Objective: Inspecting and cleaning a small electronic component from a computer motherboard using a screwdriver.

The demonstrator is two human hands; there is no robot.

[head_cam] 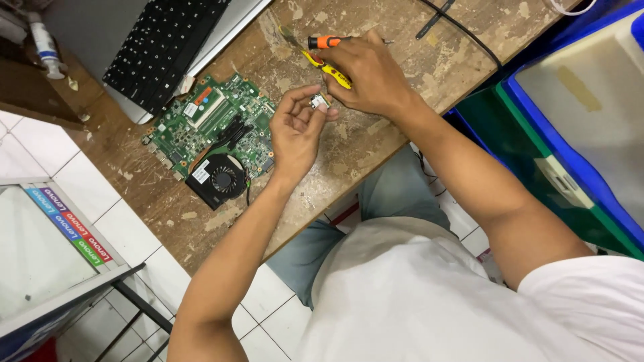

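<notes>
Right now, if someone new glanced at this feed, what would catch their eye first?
Probably the two hands meeting over the worn wooden table: the left hand pinches a small metal part, while the right hand holds yellow-handled tweezers against it. Just left of them lies a green circuit board with a black fan, and behind it a black keyboard.

Small metal part (318, 102) pinched between fingertips, yellow-handled tool (327, 68) angled just above it
</notes>
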